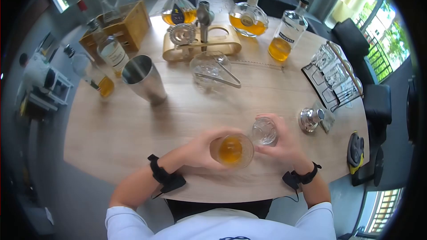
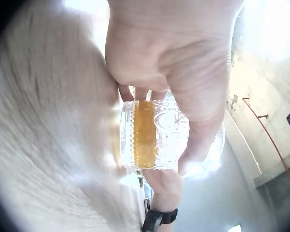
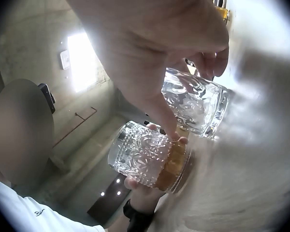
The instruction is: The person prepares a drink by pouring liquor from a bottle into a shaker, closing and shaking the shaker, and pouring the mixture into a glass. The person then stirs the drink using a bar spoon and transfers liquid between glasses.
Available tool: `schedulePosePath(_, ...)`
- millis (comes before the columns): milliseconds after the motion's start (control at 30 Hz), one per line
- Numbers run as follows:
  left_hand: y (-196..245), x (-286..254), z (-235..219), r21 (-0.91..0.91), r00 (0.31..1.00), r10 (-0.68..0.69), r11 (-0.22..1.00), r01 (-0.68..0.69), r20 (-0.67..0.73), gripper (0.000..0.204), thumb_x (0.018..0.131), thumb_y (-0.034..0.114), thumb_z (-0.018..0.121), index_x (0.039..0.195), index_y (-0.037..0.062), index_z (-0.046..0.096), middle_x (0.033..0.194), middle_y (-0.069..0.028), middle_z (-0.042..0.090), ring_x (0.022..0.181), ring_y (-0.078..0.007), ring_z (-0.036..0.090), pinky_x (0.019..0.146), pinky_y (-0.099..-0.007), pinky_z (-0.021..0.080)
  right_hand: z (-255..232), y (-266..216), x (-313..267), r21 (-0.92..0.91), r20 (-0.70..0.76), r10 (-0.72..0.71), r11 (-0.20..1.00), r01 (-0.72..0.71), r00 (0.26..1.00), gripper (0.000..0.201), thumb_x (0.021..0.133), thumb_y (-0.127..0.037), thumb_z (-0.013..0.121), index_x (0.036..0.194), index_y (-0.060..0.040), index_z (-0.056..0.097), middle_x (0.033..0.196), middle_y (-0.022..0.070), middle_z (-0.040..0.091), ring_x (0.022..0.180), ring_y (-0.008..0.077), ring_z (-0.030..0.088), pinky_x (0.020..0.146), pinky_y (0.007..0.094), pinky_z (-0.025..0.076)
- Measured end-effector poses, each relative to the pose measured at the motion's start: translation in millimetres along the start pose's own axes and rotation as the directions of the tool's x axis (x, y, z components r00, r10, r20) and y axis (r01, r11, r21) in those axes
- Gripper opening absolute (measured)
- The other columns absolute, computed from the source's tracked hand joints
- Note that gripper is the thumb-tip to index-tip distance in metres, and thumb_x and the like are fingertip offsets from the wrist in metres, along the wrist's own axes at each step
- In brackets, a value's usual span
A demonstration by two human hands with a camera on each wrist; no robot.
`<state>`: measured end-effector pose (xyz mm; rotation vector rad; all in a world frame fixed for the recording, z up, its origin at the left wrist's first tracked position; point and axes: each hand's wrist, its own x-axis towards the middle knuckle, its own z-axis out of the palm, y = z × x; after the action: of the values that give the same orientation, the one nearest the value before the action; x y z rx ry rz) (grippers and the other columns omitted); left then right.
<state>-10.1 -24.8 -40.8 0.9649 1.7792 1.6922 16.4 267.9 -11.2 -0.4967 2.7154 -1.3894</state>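
Note:
A patterned drinking glass with amber liquid (image 1: 231, 150) low inside stands in my left hand (image 1: 202, 147), whose fingers and thumb wrap its sides. In the left wrist view the left thumb lies along the patterned wall of the glass (image 2: 170, 130). My right hand (image 1: 287, 140) grips a second, clear glass (image 1: 265, 131), thumb on the near side and fingers on the far side. The two glasses are side by side, close over the tabletop. In the right wrist view the clear glass (image 3: 195, 104) is tilted and no coloured liquid shows in it.
Left of the hands stands a steel shaker tin (image 1: 144, 80). Farther back are a glass ice bowl (image 1: 202, 69) with tongs (image 1: 222, 80), a wooden bar-tool stand (image 1: 171, 54), a crate (image 1: 138, 22) and several bottles. At right are a shaker top (image 1: 308, 120) and a glass rack (image 1: 331, 78).

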Motion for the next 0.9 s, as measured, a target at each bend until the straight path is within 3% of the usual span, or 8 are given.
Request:
schedulePosePath(133,13,1,5,-0.045,1.000,0.011,0.999,-0.010,0.021,0.081,0.074,0.010,0.094,0.144,0.0049,0.054,0.139,-0.0106,0.063,0.129,-0.0213,0.060,0.111,-0.0392,0.049,-4,-13,-9,0.042,0.135,-0.002,0.999,-0.004,0.991,0.075,0.076,-0.022,0.091,0.140,-0.0072,0.055,0.131,0.0146,0.060,0.125,0.0332,0.053,0.108,0.0413,0.044)
schedulePosePath(200,15,-5,2,0.095,0.995,0.081,0.993,-0.076,-0.056,0.084,0.071,0.012,0.097,0.142,0.0037,0.054,0.138,-0.0131,0.063,0.129,-0.0245,0.060,0.109,-0.0405,0.050,-3,-13,-11,0.109,0.174,-0.004,0.994,-0.015,0.985,0.074,0.077,-0.022,0.091,0.139,-0.0068,0.055,0.128,0.0153,0.060,0.124,0.0342,0.053,0.108,0.0412,0.044)
schedulePosePath(233,21,-5,0,0.117,0.997,0.052,0.992,-0.046,-0.049,0.084,0.071,0.012,0.097,0.142,0.0037,0.054,0.138,-0.0131,0.063,0.129,-0.0245,0.060,0.109,-0.0405,0.050,0,-10,-13,0.092,0.159,-0.039,0.995,0.024,0.986,0.073,0.077,-0.022,0.090,0.139,-0.0059,0.055,0.127,0.0161,0.060,0.123,0.0347,0.053,0.108,0.0413,0.044)
schedulePosePath(300,35,3,-1,0.334,0.968,0.242,0.920,-0.207,-0.065,0.088,0.067,0.014,0.098,0.141,0.0017,0.052,0.138,-0.0150,0.062,0.127,-0.0275,0.060,0.106,-0.0418,0.051,5,-7,-19,0.113,0.122,-0.071,0.992,0.057,0.990,0.072,0.078,-0.022,0.090,0.139,-0.0051,0.055,0.126,0.0170,0.059,0.122,0.0353,0.053,0.107,0.0414,0.045)
schedulePosePath(467,48,17,-3,0.409,0.971,0.208,0.901,-0.143,-0.118,0.087,0.064,0.012,0.094,0.142,0.0042,0.057,0.133,-0.0108,0.060,0.122,-0.0283,0.059,0.104,-0.0394,0.049,5,3,-21,0.025,0.095,-0.210,0.978,0.209,0.973,0.072,0.079,-0.025,0.088,0.138,-0.0024,0.055,0.127,0.0198,0.061,0.119,0.0385,0.055,0.106,0.0444,0.044)
schedulePosePath(600,72,32,-4,0.579,0.981,0.161,0.812,-0.069,-0.108,0.085,0.059,0.009,0.092,0.139,0.0050,0.060,0.128,-0.0112,0.060,0.118,-0.0286,0.061,0.099,-0.0390,0.051,7,6,-22,0.020,0.034,-0.217,0.976,0.217,0.975,0.071,0.080,-0.029,0.087,0.137,-0.0018,0.055,0.128,0.0206,0.062,0.119,0.0394,0.056,0.107,0.0455,0.043)
schedulePosePath(833,93,46,-4,0.678,0.990,0.130,0.733,-0.053,-0.063,0.084,0.058,0.010,0.091,0.138,0.0096,0.063,0.126,-0.0124,0.060,0.111,-0.0308,0.065,0.095,-0.0390,0.054,5,6,-22,-0.017,0.110,-0.223,0.974,0.226,0.969,0.076,0.082,-0.036,0.087,0.140,0.0001,0.053,0.133,0.0216,0.060,0.124,0.0401,0.054,0.109,0.0470,0.043)
schedulePosePath(900,101,49,-4,0.713,0.998,0.045,0.701,-0.003,-0.040,0.084,0.058,0.010,0.089,0.138,0.0111,0.064,0.125,-0.0122,0.060,0.111,-0.0317,0.065,0.094,-0.0397,0.054,6,7,-22,-0.014,0.125,-0.216,0.976,0.219,0.968,0.077,0.083,-0.037,0.086,0.140,0.0001,0.053,0.134,0.0219,0.059,0.125,0.0402,0.053,0.109,0.0472,0.043)
